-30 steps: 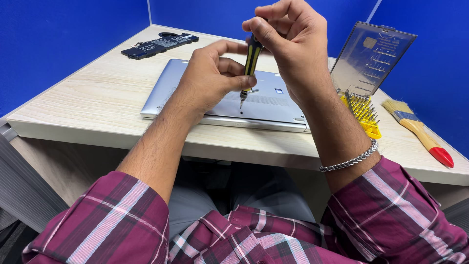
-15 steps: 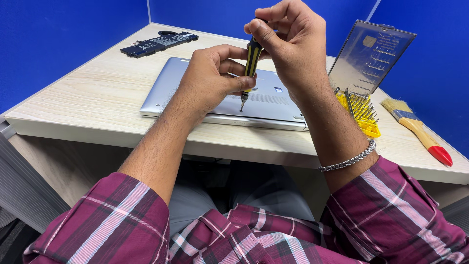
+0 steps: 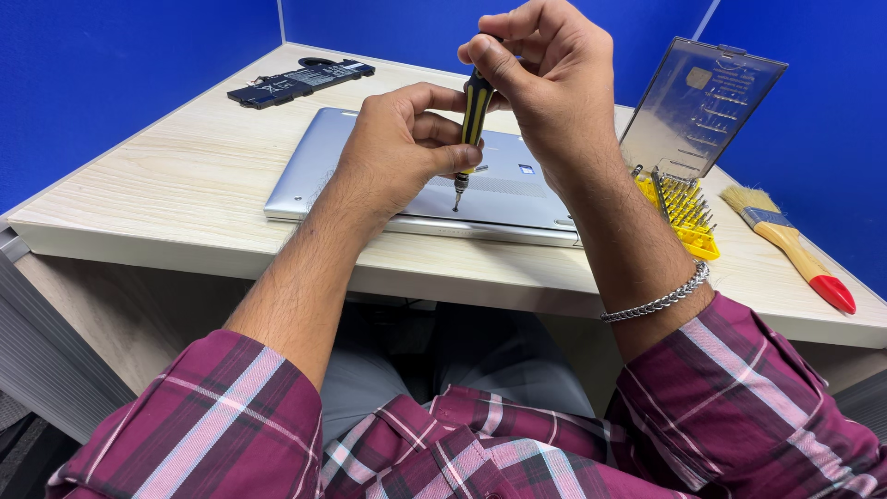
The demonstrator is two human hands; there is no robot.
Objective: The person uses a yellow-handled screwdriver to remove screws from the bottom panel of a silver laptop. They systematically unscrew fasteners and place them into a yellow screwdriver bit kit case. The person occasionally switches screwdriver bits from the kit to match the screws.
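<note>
A silver laptop lies shut on the light wooden desk. Both hands hold a black-and-yellow screwdriver upright, its tip just above the laptop's near edge. My right hand grips the top of the handle with its fingertips. My left hand pinches the lower shaft between thumb and fingers and rests over the laptop.
A yellow bit holder with several bits stands right of the laptop, its clear lid raised. A wooden paintbrush with a red handle end lies at the far right. A flat black battery pack lies at the back left. Blue partitions enclose the desk.
The hands and screwdriver stay in almost the same place; the tip hovers at the same spot over the laptop.
</note>
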